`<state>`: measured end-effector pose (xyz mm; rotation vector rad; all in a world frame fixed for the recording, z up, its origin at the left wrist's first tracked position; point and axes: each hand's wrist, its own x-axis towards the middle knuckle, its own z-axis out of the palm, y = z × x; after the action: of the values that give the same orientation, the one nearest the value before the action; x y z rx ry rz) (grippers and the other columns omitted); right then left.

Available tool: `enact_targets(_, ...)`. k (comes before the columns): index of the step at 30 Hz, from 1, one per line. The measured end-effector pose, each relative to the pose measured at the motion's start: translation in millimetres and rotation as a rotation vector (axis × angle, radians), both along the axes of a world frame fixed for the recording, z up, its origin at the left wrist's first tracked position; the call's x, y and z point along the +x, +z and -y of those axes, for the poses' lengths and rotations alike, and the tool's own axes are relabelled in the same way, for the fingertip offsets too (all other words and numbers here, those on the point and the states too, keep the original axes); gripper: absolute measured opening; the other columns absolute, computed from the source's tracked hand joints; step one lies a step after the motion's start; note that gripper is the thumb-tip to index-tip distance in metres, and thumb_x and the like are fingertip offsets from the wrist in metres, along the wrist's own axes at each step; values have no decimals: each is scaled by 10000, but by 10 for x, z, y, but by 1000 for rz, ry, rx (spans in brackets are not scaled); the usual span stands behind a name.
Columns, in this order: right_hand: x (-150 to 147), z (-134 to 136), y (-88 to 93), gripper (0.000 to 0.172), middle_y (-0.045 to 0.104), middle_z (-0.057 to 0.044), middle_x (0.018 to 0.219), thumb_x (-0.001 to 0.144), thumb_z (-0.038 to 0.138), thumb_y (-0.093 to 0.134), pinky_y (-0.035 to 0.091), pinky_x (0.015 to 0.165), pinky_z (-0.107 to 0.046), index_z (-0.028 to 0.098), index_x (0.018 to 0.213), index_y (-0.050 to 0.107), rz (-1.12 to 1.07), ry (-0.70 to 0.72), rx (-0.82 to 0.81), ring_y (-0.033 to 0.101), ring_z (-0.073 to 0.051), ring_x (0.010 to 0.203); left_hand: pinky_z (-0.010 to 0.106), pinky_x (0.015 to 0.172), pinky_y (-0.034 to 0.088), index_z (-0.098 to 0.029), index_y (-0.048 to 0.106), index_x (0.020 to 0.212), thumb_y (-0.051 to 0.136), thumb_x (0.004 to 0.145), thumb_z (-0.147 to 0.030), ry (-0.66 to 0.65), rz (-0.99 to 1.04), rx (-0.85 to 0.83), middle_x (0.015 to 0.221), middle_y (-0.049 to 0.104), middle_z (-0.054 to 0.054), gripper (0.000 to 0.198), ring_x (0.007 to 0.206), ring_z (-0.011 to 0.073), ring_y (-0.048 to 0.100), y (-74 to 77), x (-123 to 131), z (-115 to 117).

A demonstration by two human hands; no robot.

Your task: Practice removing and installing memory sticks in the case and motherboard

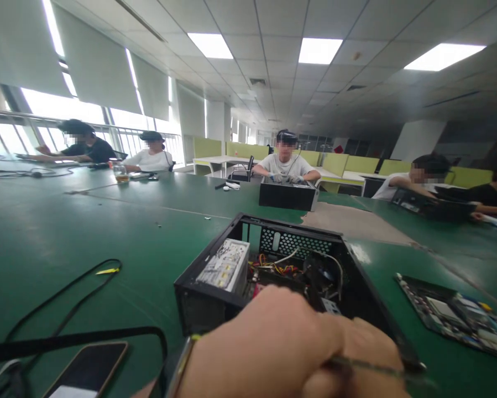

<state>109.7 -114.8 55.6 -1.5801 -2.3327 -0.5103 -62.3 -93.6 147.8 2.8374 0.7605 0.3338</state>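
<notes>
Close to the camera, my left hand [265, 342] is closed in a fist in front of an open black computer case [209, 301], with a watch [181, 362] on the wrist. My right hand [368, 348] is pressed up against it, also closed, its fingers mostly hidden. A thin, blurred strip [364, 366] runs out to the right from between the hands; its kind cannot be made out. Inside the case are a silver power supply [227, 265] with a worn label, coloured wires [287, 270] and a dark round fan [320, 271].
A bare circuit board [459, 315] lies to the right on the green table [119, 226]. At the left are a phone [90, 370] and a black cable [61, 301] with a yellow tag. Across the table, a person [287, 163] handles another case [287, 196]; others sit on both sides.
</notes>
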Motion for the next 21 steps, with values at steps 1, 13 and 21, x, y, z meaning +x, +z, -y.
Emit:
enact_targets(1,-154,-188,27,308,720,-62,747,888,425,420,405,591,-300,248,799,656,-21,14,-42,662,-217,665,245,557,422,-228,668,741,582,818,-381,22,21,-57,678,674,17,192,622,173,595,-126,-91,53)
enact_targets(13,-1999,-1436,119,402,424,-27,1424,892,438,469,179,1101,-362,253,1247,508,-229,526,-67,284,-192,1335,209,517,372,-170,539,733,580,814,-387,604,971,-555,428,424,-86,235,426,83,392,-794,-427,-181)
enact_targets(21,1072,-1344,-600,472,602,-222,1161,858,396,425,403,940,-473,59,1142,596,-324,-207,-98,539,-331,1102,189,424,297,-177,470,716,581,785,-487,540,931,-827,411,387,-99,337,374,64,339,-1200,-190,-300)
